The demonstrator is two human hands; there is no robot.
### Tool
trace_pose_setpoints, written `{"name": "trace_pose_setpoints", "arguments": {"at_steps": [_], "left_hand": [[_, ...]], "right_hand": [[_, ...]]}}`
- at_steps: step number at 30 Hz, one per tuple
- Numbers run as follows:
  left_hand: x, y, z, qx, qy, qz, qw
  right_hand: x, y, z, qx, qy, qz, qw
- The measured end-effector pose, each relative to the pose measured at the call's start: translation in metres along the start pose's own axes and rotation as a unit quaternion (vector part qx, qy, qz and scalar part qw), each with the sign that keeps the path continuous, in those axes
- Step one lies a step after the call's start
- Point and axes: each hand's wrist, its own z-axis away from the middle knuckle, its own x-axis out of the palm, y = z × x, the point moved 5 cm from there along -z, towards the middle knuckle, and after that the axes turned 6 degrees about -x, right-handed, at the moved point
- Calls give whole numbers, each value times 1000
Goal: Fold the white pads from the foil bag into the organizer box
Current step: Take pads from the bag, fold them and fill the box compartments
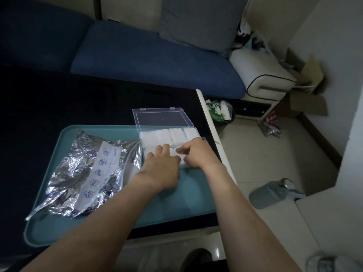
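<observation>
A clear plastic organizer box stands open at the far right of a teal tray, its lid tilted back. Folded white pads fill its back row. Both hands are over the front row. My left hand lies on the pads there with fingers extended and pressing down. My right hand has curled fingers that pinch a white pad at the box's front. A crumpled silver foil bag lies on the tray's left side, its mouth toward the box.
The tray sits on a dark table whose white right edge runs past the box. A blue sofa lies behind. On the floor at right are a small bin, a grey bottle and a cardboard box.
</observation>
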Motion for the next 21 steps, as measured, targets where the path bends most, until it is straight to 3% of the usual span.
{"name": "trace_pose_setpoints", "arguments": {"at_steps": [4,7,10,14,17,21], "left_hand": [[-11,-7,6,-4,14,119,993],[-33,-16,14,-3,98,231,968],[-54,-30,28,-3,177,257,950],[-67,-51,50,-27,215,216,952],[-65,-71,64,-73,223,152,960],[-42,-100,65,-150,154,101,971]], "right_hand": [[-2,7,1,24,9,-16,1000],[-4,9,8,-3,41,-17,999],[-12,7,23,-2,128,-33,991],[-28,-24,60,-61,245,-79,964],[-5,-63,78,-116,150,-152,970],[46,-91,79,-160,14,-95,983]]}}
